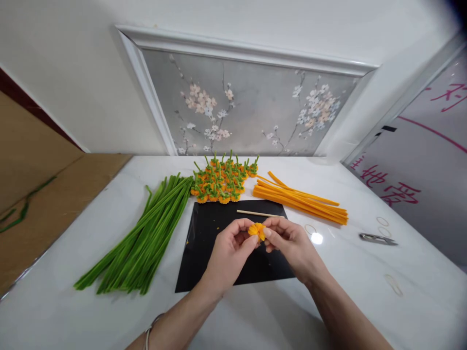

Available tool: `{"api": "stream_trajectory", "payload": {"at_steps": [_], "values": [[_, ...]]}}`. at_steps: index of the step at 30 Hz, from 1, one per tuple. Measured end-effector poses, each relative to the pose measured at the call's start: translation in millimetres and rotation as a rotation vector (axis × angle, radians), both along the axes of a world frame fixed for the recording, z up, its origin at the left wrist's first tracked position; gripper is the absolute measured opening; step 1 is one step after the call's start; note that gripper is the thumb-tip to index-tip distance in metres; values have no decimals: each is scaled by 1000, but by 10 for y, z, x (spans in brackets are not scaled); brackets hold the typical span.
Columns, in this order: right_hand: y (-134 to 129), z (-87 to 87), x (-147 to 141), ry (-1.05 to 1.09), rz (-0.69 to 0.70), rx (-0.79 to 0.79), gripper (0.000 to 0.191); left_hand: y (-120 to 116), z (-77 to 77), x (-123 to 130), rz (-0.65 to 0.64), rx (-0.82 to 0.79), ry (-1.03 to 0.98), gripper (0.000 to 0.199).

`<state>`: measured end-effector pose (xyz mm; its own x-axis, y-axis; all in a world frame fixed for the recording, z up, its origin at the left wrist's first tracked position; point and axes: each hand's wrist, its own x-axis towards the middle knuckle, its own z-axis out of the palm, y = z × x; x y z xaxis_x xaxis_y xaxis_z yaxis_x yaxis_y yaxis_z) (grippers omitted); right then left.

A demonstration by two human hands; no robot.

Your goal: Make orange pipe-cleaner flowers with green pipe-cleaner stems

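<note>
Between my two hands is a small orange pipe-cleaner flower (257, 231), held above a black mat (207, 257). My left hand (235, 243) pinches its left side between thumb and fingers. On the other side, the thumb and fingertips of my right hand (288, 240) close on its petals. A thin wooden stick (260, 213) lies on the mat just beyond my fingers. Several orange pipe-cleaner flowers with green stems (222, 182) stand grouped behind the mat, stems pointing up.
Green pipe cleaners (146, 238) lie in a bundle at left, orange pipe cleaners (302, 199) at right. Thread snips (378, 238) and several rubber bands (393, 285) rest on the white table (365, 311). A cardboard sheet (54, 204) borders the left; a framed floral panel (255, 102) stands behind.
</note>
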<state>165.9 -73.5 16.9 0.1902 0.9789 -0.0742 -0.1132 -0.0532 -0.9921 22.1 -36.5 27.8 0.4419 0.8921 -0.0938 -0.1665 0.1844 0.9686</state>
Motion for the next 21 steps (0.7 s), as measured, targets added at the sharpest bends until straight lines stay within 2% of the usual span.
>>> {"api": "stream_trajectory", "payload": {"at_steps": [2,5,8,12,21], "values": [[-2,3,-13,-21,-21,22,36,-4,9,7,27,-23,-19,23],[-17,-9,-43,-122,-69,105,31,-22,28,17,58,-205,-94,30],[-40,-39,-70,-219,-80,165,24,-36,44,16,30,-331,-144,28],[-55,-49,-84,-268,-68,174,20,-34,40,3,20,-354,-209,20],[-25,23,-96,-128,-76,128,28,-22,23,-13,-12,-424,-269,11]]}}
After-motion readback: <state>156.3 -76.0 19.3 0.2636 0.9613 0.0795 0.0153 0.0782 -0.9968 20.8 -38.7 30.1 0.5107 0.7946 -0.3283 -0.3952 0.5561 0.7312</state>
